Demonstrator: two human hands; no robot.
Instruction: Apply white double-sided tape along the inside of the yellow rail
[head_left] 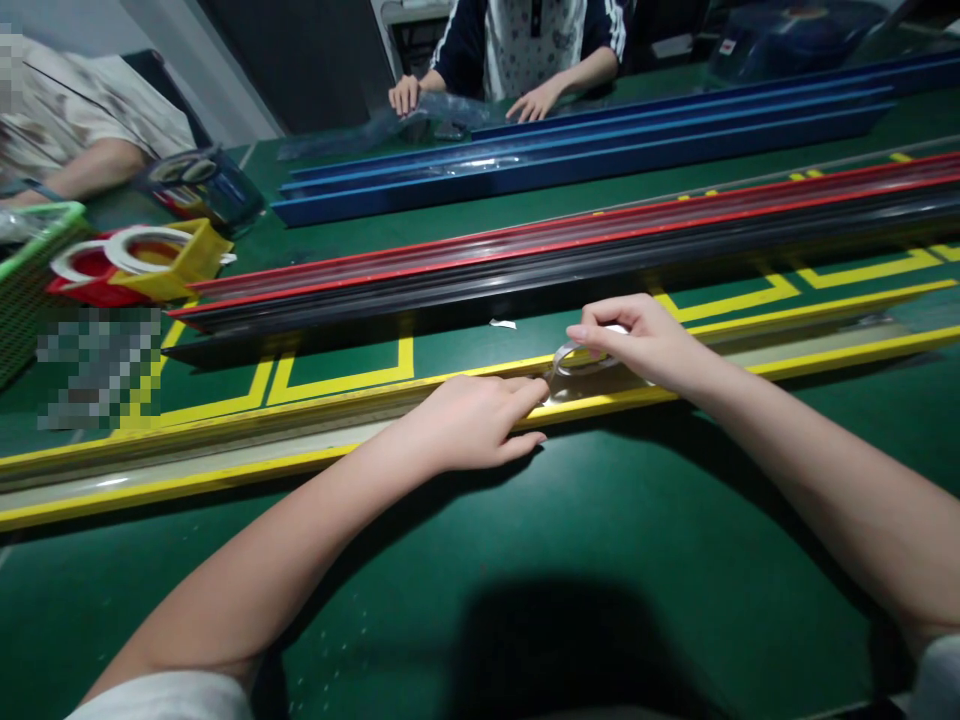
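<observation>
A long yellow-edged channel (187,478) with a pale inside runs across the green table in front of me. My left hand (484,420) lies over it with the fingers stretched out, the fingertips inside the channel and the thumb past its near edge. To the right, my right hand (637,340) is closed on a roll of tape (576,360), held just above the channel. The roll's near rim comes close to my left fingertips. Whether a strip of tape runs between them is too small to tell.
Beyond lie a red and black channel (450,275) and blue channels (465,190). Tape rolls (150,248) sit in red and yellow holders at left, near a green basket (45,260). A co-worker's hands (536,102) rest across the table; another person (82,130) sits at left.
</observation>
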